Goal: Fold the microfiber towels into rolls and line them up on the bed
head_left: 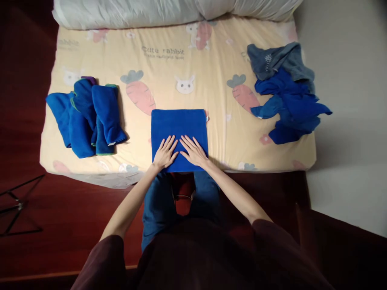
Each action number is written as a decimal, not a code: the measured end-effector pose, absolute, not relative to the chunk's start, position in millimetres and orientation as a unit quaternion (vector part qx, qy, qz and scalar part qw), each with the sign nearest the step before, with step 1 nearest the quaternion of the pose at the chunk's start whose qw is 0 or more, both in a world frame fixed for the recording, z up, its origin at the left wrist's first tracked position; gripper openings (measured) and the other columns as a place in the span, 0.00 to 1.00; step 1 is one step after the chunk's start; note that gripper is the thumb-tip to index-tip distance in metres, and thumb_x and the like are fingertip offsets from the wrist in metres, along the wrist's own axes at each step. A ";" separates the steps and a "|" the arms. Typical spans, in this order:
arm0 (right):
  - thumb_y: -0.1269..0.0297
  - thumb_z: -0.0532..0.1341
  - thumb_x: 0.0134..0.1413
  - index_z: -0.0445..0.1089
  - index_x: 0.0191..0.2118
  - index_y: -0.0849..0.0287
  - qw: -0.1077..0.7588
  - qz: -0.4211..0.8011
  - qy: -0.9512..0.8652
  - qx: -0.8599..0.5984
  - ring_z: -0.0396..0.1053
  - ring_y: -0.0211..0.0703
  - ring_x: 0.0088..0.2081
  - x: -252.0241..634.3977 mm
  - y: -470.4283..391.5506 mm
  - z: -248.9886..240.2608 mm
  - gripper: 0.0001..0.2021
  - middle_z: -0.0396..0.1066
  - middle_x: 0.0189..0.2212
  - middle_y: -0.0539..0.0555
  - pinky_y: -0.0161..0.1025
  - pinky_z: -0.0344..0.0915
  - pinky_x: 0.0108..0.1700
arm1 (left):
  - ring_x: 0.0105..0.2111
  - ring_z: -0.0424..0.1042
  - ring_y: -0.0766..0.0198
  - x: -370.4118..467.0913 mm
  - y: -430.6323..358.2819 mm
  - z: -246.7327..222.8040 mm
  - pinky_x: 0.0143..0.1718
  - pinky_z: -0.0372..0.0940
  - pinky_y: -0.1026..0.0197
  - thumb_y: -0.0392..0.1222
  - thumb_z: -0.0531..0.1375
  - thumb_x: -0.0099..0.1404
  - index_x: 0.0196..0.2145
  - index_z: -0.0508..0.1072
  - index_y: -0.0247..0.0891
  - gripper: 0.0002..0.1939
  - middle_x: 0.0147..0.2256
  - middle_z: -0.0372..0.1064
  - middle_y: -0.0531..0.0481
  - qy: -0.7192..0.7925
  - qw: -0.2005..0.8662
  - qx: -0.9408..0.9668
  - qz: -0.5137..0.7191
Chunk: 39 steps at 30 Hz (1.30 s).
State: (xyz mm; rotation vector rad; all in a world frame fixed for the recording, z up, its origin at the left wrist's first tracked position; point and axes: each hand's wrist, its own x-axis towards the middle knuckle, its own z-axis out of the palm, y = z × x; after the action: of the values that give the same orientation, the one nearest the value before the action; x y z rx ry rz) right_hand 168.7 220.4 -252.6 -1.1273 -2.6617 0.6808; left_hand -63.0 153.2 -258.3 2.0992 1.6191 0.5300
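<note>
A blue cloth (178, 123) lies flat and nearly square at the front edge of the bed, with a small white tag at its right side. My left hand (165, 152) rests palm down on its left part, fingers spread. On the right part of the same cloth lies my right hand (193, 151), also flat with fingers apart. The two hands are close together but do not touch. Neither hand grips anything.
The bed (187, 96) has a yellow rabbit-and-carrot sheet. Blue cloths (83, 121) lie at the left; crumpled blue cloths (290, 104) and a grey one (276, 60) at the right. Behind is a pale quilt (130, 12). A black stand (19, 206) is on the floor.
</note>
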 end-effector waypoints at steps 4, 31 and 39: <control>0.55 0.48 0.73 0.46 0.75 0.64 0.098 0.192 -0.841 -0.496 0.39 0.51 0.76 228.8 174.1 -261.3 0.32 0.42 0.75 0.59 0.58 0.36 0.76 | 0.75 0.37 0.50 -78.4 74.6 -262.3 0.74 0.36 0.42 0.53 0.48 0.75 0.74 0.51 0.35 0.35 0.74 0.38 0.42 0.644 0.197 0.720 0.165; 0.68 0.56 0.58 0.80 0.46 0.57 0.375 0.313 -0.691 -0.533 0.76 0.51 0.50 251.4 117.9 -291.8 0.16 0.80 0.45 0.59 0.50 0.72 0.57 | 0.47 0.77 0.54 -104.1 34.4 -275.8 0.54 0.71 0.52 0.37 0.54 0.65 0.45 0.77 0.37 0.15 0.46 0.79 0.42 0.712 0.237 0.545 0.374; 0.51 0.60 0.58 0.77 0.42 0.61 0.382 0.361 -0.634 -0.567 0.76 0.51 0.40 254.9 139.9 -295.5 0.18 0.79 0.38 0.60 0.46 0.72 0.47 | 0.37 0.78 0.56 -108.2 53.7 -269.7 0.43 0.70 0.58 0.48 0.58 0.68 0.43 0.76 0.39 0.12 0.35 0.79 0.46 0.750 0.249 0.513 0.334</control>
State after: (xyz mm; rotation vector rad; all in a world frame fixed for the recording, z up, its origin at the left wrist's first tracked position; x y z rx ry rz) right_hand 254.9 139.9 -295.5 -1.4453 -1.6175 0.9221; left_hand -108.2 53.7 -269.7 1.3987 2.0443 0.9086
